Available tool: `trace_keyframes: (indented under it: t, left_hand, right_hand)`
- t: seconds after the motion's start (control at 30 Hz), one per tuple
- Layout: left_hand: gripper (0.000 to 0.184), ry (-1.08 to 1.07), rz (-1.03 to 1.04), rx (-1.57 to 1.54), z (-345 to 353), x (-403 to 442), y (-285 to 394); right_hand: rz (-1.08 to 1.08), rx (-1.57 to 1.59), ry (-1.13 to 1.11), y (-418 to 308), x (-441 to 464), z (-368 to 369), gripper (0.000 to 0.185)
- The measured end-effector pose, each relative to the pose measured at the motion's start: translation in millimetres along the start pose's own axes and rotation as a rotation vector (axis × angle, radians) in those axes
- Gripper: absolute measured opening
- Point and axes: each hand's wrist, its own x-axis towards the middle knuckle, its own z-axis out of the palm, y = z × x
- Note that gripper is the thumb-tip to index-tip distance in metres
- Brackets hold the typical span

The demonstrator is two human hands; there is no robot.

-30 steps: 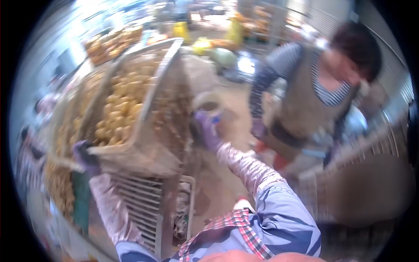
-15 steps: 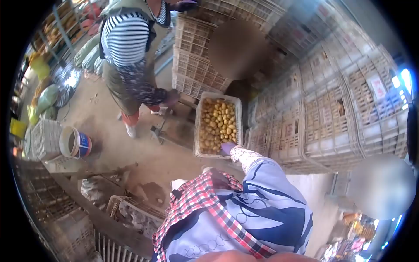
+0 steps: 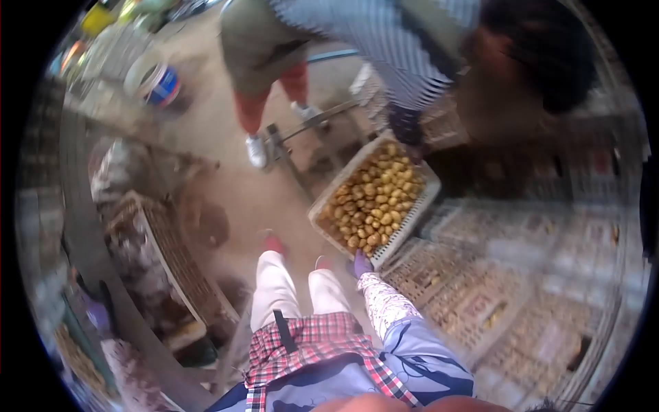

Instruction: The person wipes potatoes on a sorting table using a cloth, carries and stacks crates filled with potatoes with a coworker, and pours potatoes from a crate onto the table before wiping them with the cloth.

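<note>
My right hand (image 3: 360, 264), in a purple glove, grips the near rim of a pale plastic crate (image 3: 322, 230). The crate is full of small round yellow-brown potatoes (image 3: 374, 199). A co-worker's dark-gloved hand (image 3: 414, 152) touches the crate's far end. At the far left is my left hand (image 3: 99, 312), also in a purple glove, beside a grey metal edge. Its fingers are blurred.
A co-worker (image 3: 384, 41) in a striped top bends over the crate. Stacked crates (image 3: 473, 302) stand at the right. A bucket (image 3: 159, 84) is at the upper left, and a brown crate (image 3: 168, 261) lies left of my legs.
The view has swung from the potato bin to the floor crate. My right hand has gone to the crate's rim. The co-worker has bent down over it, and my left hand has come back into view.
</note>
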Motion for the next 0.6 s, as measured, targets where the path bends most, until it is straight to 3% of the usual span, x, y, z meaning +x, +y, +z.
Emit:
trace_keyframes:
  t: [0.03,0.07,0.1,0.2,0.23,0.27,0.3,0.33,0.4,0.47,0.53,0.6]
  left_hand:
    - [0.068,0.0,0.043,0.203,19,-2,-46]
    - [0.068,0.009,0.087,0.416,37,-3,-91]
    - [0.068,0.028,0.129,0.619,55,-5,-135]
    - [0.064,0.079,0.015,0.076,10,-5,-34]
    - [0.063,0.068,0.014,0.038,7,-1,-19]
    - [0.063,0.064,0.03,0.073,3,-1,-17]
    - [0.062,0.059,0.045,0.111,0,2,-15]
    - [0.062,0.055,0.041,0.136,-2,4,-13]
    - [0.062,0.072,0.046,0.078,0,9,-10]
    - [0.062,0.124,0.064,-0.01,10,10,-5]
    - [0.062,0.161,0.027,0.01,15,9,1]
    - [0.06,0.077,-0.144,0.004,-4,11,30]
  right_hand:
    - [0.015,-0.023,-0.068,-29,-21,-29,0.086]
    - [-0.031,-0.043,0.132,32,60,49,0.085]
    - [-0.108,-0.076,0.112,47,89,66,0.081]
    - [-0.155,-0.106,0.04,97,192,123,0.067]
    - [-0.136,-0.102,0.014,101,213,145,0.063]
    - [-0.091,-0.027,0.088,53,169,106,0.046]
    - [-0.273,-0.088,0.061,72,197,122,0.037]
    - [-0.241,-0.124,0.078,61,190,111,0.031]
    - [-0.239,0.111,0.069,75,196,118,0.03]
    - [-0.872,-0.816,-0.073,125,247,120,0.028]
    - [-0.739,-1.169,-0.082,82,228,112,0.019]
    - [-0.761,-0.94,-0.139,73,225,90,0.016]
